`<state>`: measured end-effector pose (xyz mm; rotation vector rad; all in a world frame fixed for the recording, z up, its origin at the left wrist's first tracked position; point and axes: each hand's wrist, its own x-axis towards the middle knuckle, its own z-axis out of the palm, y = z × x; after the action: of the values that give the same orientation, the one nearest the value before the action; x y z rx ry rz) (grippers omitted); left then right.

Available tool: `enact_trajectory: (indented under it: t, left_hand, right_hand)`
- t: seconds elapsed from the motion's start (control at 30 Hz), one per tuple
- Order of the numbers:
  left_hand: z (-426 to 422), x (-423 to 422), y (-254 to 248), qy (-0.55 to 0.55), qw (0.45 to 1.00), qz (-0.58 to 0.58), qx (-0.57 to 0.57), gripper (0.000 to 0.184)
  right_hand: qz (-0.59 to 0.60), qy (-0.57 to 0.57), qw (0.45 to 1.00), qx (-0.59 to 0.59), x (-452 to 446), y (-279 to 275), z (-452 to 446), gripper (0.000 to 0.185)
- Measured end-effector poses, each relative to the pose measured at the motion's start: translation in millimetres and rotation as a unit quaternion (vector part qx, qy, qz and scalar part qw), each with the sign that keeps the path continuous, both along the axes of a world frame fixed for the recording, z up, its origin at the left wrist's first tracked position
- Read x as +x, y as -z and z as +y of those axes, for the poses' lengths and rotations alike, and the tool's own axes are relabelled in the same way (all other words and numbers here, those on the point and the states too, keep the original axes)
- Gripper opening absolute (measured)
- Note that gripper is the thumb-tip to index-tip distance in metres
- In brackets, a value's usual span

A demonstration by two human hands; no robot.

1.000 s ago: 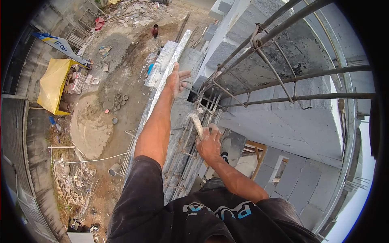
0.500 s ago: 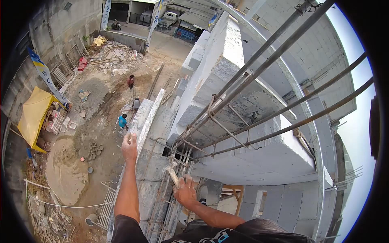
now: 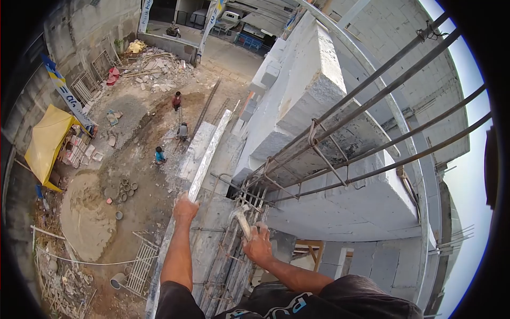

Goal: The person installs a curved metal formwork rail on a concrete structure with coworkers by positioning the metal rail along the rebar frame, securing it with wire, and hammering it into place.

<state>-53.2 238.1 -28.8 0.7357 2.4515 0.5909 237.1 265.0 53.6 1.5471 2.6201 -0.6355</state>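
My left hand (image 3: 186, 209) is closed at the near end of a long, pale, cement-smeared bar (image 3: 208, 159); whether it is wood or metal I cannot tell. The bar slants away from me along the outer edge of the high ledge (image 3: 208, 250). My right hand (image 3: 258, 245) grips a claw hammer (image 3: 243, 222) by its handle, with the head pointing away. Beneath the hammer runs a row of tied steel rebar (image 3: 229, 255). The palm and part of the handle are hidden.
Tied rebar rods (image 3: 366, 106) jut out across the right side, beside a pale block wall (image 3: 297, 117). Left of the ledge is a deep drop to the ground, with a sand pile (image 3: 87, 223), a yellow canopy (image 3: 45, 143) and several people, including a person in blue (image 3: 160, 155).
My left hand has come down from beside the bar and closed at its near end. My right hand still holds the hammer. The whole view has shifted slightly.
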Motion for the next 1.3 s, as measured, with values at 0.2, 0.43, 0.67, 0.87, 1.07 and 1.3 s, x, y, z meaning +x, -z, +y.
enact_trajectory:
  t: [0.2, 0.43, 0.67, 0.87, 1.07, 1.3]
  left_hand:
    - [1.2, -0.1, -2.3, 0.003, 1.0, 0.006, -0.016, 0.057]
    - [2.1, -0.9, 3.9, 0.006, 1.0, 0.01, -0.009, 0.053]
    - [2.7, -4.1, 1.7, 0.011, 1.0, -0.006, -0.016, 0.049]
    - [3.0, -6.4, 3.6, 0.024, 1.0, 0.008, -0.005, 0.043]
    - [2.1, -7.9, 7.3, 0.032, 0.999, 0.018, -0.003, 0.049]
    - [-4.5, -8.0, 10.1, 0.041, 0.999, 0.016, 0.012, 0.069]
  right_hand:
    - [-0.023, 0.014, 1.0, -0.014, -6.2, -10.0, 0.2, 0.053]
    - [-0.021, 0.021, 0.999, -0.014, -6.9, -10.3, 1.5, 0.051]
    - [-0.031, 0.019, 0.999, -0.01, -7.6, -10.2, 1.5, 0.052]
    - [-0.033, 0.013, 0.999, -0.001, -8.1, -9.4, 1.8, 0.052]
    - [-0.027, 0.008, 1.0, 0.005, -8.0, -9.4, 0.7, 0.051]
    - [-0.021, 0.015, 1.0, 0.003, -7.7, -7.5, 2.2, 0.049]
